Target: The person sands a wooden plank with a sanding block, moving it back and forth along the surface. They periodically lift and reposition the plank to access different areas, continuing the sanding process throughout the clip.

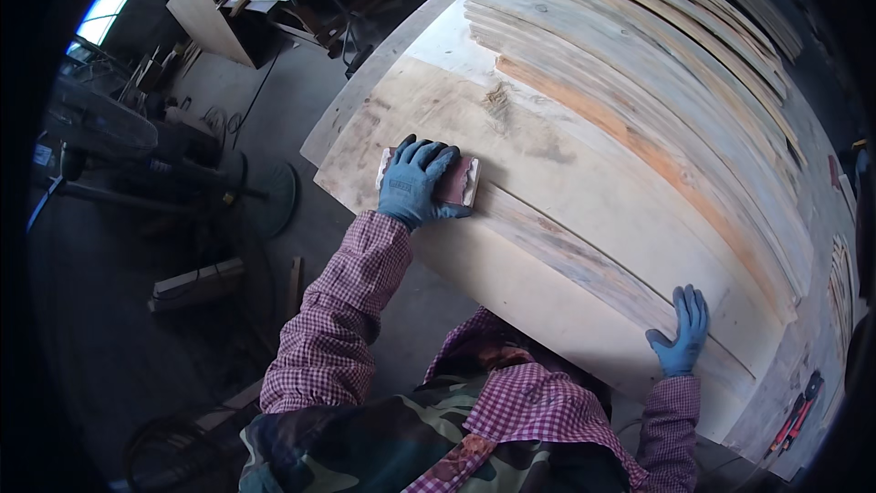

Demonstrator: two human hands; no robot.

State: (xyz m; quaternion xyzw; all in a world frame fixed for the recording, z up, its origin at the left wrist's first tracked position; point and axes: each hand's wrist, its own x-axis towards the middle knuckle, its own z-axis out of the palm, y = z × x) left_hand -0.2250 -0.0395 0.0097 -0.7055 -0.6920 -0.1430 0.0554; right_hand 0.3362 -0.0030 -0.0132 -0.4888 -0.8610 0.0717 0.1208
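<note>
A long grey-brown wooden plank [566, 246] lies along the near part of the worktable. My left hand [412, 184], in a blue-grey work glove, is closed over a sanding block [461, 181] at the plank's left end. Reddish abrasive paper with ragged pale edges is wrapped round the block. At the plank's right end my right hand [683, 333], gloved the same way, presses down with its fingers stretched out and thumb apart. It holds nothing. Both forearms are covered by checked sleeves.
Stacked boards [630, 64] cover the far side of the table, with an orange-brown board [620, 132] at their near edge. Red-handled pliers [796, 413] lie at the lower right corner. A standing fan [105, 119] is on the left, near wood scraps [196, 283] on the floor.
</note>
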